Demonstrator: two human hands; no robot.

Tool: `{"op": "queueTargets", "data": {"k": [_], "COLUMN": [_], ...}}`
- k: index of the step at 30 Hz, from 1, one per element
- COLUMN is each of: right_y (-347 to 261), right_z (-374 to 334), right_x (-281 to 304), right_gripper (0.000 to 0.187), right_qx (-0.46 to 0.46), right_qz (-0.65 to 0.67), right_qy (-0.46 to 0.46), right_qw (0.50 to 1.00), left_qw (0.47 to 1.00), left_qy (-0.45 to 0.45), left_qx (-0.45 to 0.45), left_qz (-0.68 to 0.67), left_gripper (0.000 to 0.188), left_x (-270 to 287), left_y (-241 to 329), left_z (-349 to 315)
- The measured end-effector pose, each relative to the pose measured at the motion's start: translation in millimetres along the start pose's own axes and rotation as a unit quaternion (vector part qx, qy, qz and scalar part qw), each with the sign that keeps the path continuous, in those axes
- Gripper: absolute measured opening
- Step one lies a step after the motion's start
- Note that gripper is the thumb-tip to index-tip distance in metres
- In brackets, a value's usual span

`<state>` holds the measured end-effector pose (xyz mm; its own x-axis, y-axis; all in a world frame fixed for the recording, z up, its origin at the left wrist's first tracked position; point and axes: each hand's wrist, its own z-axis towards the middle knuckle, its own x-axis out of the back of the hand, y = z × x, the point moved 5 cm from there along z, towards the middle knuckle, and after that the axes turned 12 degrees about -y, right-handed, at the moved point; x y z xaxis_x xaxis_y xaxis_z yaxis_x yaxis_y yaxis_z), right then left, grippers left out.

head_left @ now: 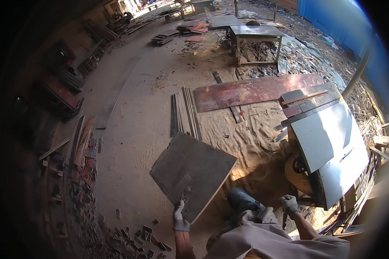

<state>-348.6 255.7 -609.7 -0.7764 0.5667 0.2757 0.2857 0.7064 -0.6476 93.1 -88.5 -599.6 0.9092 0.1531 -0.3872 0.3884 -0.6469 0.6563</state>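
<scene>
My left hand [180, 219], in a pale knitted glove, grips a dark square wooden panel [194, 170] near its lower corner. The fingers are closed on it, with the thumb across its face. The panel stands tilted in front of me, and its pale cut edge shows along the lower right side. My right hand [289, 204], gloved too, is curled closed beside the near left corner of a metal-topped saw table [328, 142]. Nothing shows in that hand. A yellowish round guard or wheel cover [294, 172] is partly visible below the tabletop.
A long reddish board [255, 91] lies ahead on sandy ground, beside a stack of thin strips [186, 113]. Scrap offcuts [147, 235] litter the lower left. Farther off stand another metal-topped table [257, 31] and piled boards [165, 36]. A blue sheet wall [333, 26] borders the right.
</scene>
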Motion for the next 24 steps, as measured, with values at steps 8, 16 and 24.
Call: {"op": "queueTargets", "data": {"k": [8,16,24], "right_y": [-25.6,-325.3,-695.8], "right_z": [229.8,430.2,665.2], "right_x": [-234.6,-454.2,-699.5], "right_gripper": [0.017,0.028,0.024], "right_qx": [-0.04,0.038,0.108], "right_qz": [-0.148,0.005,0.268], "right_qy": [-0.126,-0.087,-0.015], "right_qw": [0.98,0.995,0.957], "left_qw": [0.975,0.965,0.981], "left_qy": [0.157,0.214,0.174], "left_qx": [-0.021,-0.039,-0.006], "left_qz": [-0.157,-0.149,-0.087], "left_gripper": [0.046,0.044,0.043], "left_x": [105.1,24.6,-25.0], "left_y": [165.5,408.1,592.2], "left_z": [209.2,512.7,906.7]}}
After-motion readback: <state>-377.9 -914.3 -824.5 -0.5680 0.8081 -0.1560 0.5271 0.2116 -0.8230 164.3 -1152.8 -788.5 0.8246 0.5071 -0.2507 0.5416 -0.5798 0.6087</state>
